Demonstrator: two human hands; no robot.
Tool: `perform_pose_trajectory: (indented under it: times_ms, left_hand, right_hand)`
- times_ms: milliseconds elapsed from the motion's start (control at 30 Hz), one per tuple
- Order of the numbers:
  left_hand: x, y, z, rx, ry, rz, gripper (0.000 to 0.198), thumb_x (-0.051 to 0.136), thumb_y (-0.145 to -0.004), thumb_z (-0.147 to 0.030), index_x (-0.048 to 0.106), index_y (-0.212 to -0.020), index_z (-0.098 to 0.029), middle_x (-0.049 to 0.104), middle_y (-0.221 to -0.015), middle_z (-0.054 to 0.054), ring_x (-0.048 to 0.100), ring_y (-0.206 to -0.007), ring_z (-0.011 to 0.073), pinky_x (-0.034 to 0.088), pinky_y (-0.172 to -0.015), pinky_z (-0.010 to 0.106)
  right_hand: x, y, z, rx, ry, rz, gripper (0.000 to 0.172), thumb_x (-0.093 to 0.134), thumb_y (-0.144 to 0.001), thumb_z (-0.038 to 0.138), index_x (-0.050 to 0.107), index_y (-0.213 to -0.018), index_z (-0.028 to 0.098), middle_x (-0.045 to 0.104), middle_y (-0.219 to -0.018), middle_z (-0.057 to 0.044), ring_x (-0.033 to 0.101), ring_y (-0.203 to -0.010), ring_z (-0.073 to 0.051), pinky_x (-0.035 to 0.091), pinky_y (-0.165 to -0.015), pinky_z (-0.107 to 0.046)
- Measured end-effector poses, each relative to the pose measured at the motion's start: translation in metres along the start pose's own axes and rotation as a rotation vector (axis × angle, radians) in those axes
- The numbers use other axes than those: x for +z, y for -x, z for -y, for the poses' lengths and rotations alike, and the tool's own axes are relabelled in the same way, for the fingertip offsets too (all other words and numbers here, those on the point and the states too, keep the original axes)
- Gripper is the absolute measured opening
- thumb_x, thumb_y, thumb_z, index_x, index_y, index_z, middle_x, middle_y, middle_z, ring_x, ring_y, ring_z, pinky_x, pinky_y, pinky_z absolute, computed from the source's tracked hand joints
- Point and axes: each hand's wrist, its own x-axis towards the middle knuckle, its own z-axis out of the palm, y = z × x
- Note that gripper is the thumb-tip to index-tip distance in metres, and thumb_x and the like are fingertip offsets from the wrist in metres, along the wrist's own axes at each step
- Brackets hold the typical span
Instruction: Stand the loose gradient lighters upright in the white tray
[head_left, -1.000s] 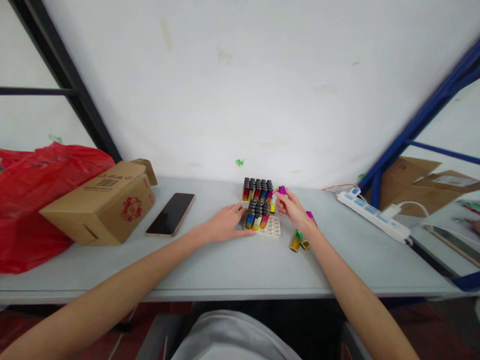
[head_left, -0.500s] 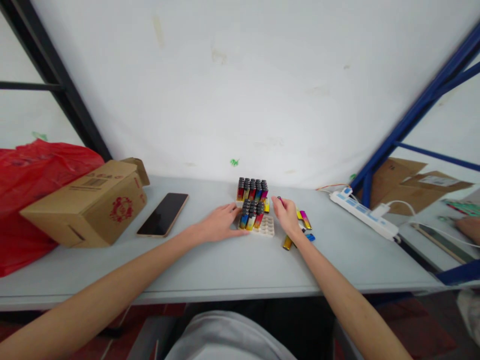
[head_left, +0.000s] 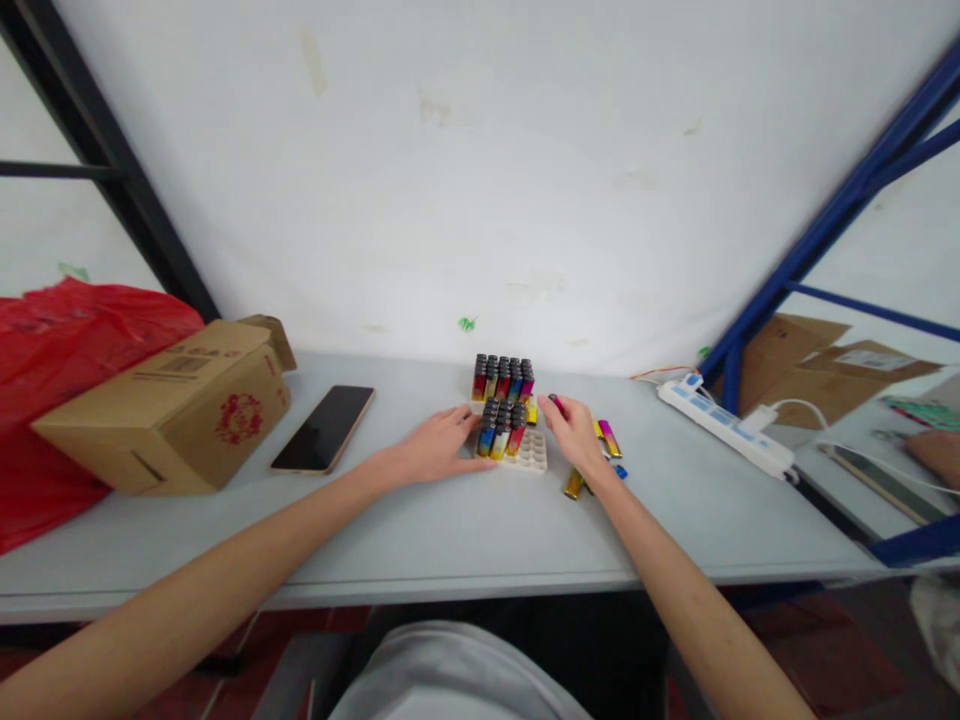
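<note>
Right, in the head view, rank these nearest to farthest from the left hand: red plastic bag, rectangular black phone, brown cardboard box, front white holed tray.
1. Front white holed tray, right of the left hand
2. Rectangular black phone, to its left
3. Brown cardboard box, left of the phone
4. Red plastic bag, far left

lighter mostly hidden by right hand, red bag cut off left

glossy metallic lighters, matt cardboard box, shiny plastic bag
</note>
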Motion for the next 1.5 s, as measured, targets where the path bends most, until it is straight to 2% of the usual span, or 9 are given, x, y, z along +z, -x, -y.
perform_pose_trajectory:
  times_ms: [267,633,800,900,1100,1300,1367,1500]
  left_hand:
    - [0.000,0.000,0.000,0.017,-0.006,-0.003,0.066,0.056,-0.091,-0.075,0.061,-0.124,-0.017,0.064,-0.118,0.012,0.063,-0.113,0.0322,0.048,-0.098,0.040]
    - [0.000,0.000,0.001,0.008,0.019,-0.004,0.068,0.056,-0.091,-0.076,0.061,-0.126,-0.018,0.065,-0.118,0.012,0.063,-0.113,0.0323,0.049,-0.098,0.041]
    - [-0.002,0.000,-0.001,-0.006,0.010,0.009,0.067,0.056,-0.091,-0.075,0.061,-0.126,-0.018,0.064,-0.118,0.013,0.063,-0.114,0.0324,0.049,-0.098,0.041]
    - [-0.002,0.000,-0.001,-0.002,-0.005,0.018,0.067,0.056,-0.091,-0.075,0.061,-0.124,-0.017,0.064,-0.118,0.013,0.063,-0.113,0.0326,0.049,-0.097,0.041]
    - [-0.003,-0.001,-0.001,-0.006,0.001,0.013,0.068,0.056,-0.090,-0.076,0.062,-0.122,-0.017,0.064,-0.116,0.013,0.064,-0.110,0.0327,0.050,-0.095,0.041]
    - [-0.002,0.000,-0.001,-0.006,-0.019,0.013,0.066,0.057,-0.091,-0.074,0.062,-0.123,-0.017,0.064,-0.118,0.013,0.064,-0.110,0.0326,0.050,-0.095,0.041]
    - [-0.002,0.000,-0.001,0.000,-0.014,0.012,0.065,0.057,-0.091,-0.074,0.061,-0.124,-0.017,0.064,-0.119,0.013,0.063,-0.112,0.0325,0.049,-0.097,0.041]
    - [-0.002,0.001,-0.001,0.005,0.013,0.001,0.065,0.057,-0.091,-0.073,0.062,-0.125,-0.018,0.064,-0.119,0.013,0.063,-0.114,0.0324,0.049,-0.099,0.041]
  right_hand:
    - [-0.002,-0.002,-0.006,0.005,0.079,-0.039,0.045,0.046,-0.098,0.053,0.042,-0.063,0.024,0.045,-0.056,0.003,0.041,-0.058,-0.016,0.030,-0.058,-0.030]
    - [-0.005,-0.002,0.000,-0.064,0.121,-0.026,0.050,0.046,-0.101,0.061,0.040,-0.069,0.024,0.044,-0.059,0.004,0.040,-0.058,-0.015,0.029,-0.059,-0.030]
    - [-0.007,-0.002,-0.001,-0.040,0.150,-0.080,0.056,0.047,-0.099,0.063,0.038,-0.061,0.023,0.038,-0.056,0.004,0.036,-0.057,-0.015,0.026,-0.058,-0.031]
    - [-0.007,-0.003,-0.003,-0.021,0.173,-0.110,0.056,0.049,-0.097,0.060,0.036,-0.058,0.023,0.036,-0.054,0.004,0.034,-0.056,-0.014,0.025,-0.057,-0.031]
    - [-0.006,-0.002,-0.006,-0.032,0.194,-0.112,0.045,0.049,-0.093,0.048,0.038,-0.057,0.024,0.037,-0.051,0.004,0.034,-0.054,-0.014,0.023,-0.056,-0.031]
    - [-0.008,-0.001,-0.002,-0.022,0.174,-0.101,0.043,0.047,-0.093,0.048,0.036,-0.059,0.025,0.036,-0.052,0.004,0.034,-0.055,-0.015,0.024,-0.057,-0.031]
    - [-0.009,0.000,0.002,-0.030,0.140,-0.100,0.042,0.047,-0.096,0.052,0.042,-0.064,0.025,0.041,-0.055,0.004,0.038,-0.056,-0.016,0.027,-0.059,-0.031]
    - [-0.013,0.003,0.010,-0.027,0.026,-0.059,0.035,0.044,-0.101,0.058,0.054,-0.092,0.026,0.054,-0.066,0.002,0.050,-0.062,-0.019,0.036,-0.062,-0.030]
